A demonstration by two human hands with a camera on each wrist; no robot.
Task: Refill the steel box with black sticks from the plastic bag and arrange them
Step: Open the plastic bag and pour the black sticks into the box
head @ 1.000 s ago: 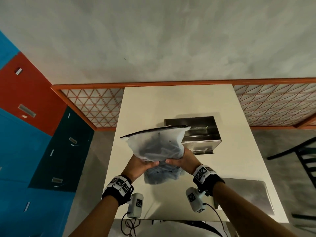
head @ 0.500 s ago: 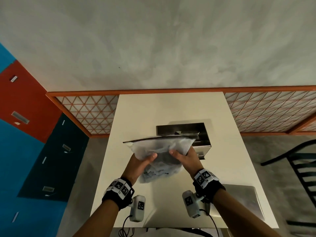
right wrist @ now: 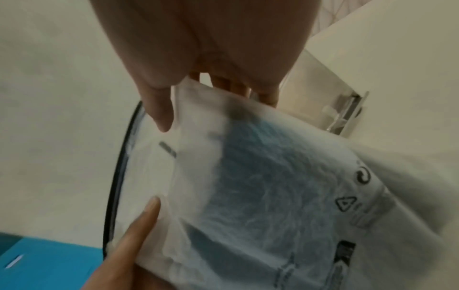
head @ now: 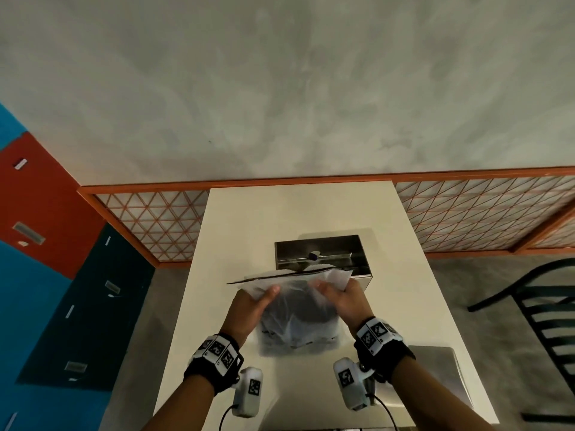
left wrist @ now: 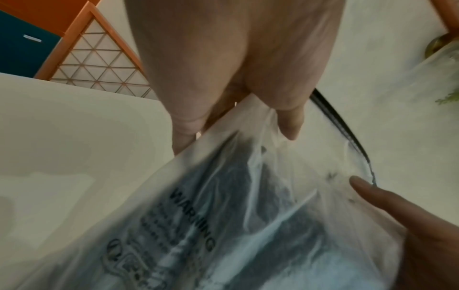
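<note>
Head view shows, nearest the person, a grey flat slab (head: pixel 435 377) lying on the white table (head: pixel 236 231) to the right of the plastic bag (head: pixel 298 318). The bag is held just above the table between both hands, with the dark mass of black sticks (head: pixel 295 306) sagging in its lower half. The left hand (head: pixel 249 306) pinches the film near the bag's upper left, thumb in front and fingers behind; the right hand (head: pixel 342 297) does the same at the upper right. Both grips are narrow, closed on thin film only. The bag looks soft, light and slippery, with the load free to shift, so the upper corners under the black zip strip (head: pixel 280 275) seem the surest hold. Just beyond the bag stands the steel box (head: pixel 320 253), open at the top, and the bag's mouth overlaps its near edge.
</note>
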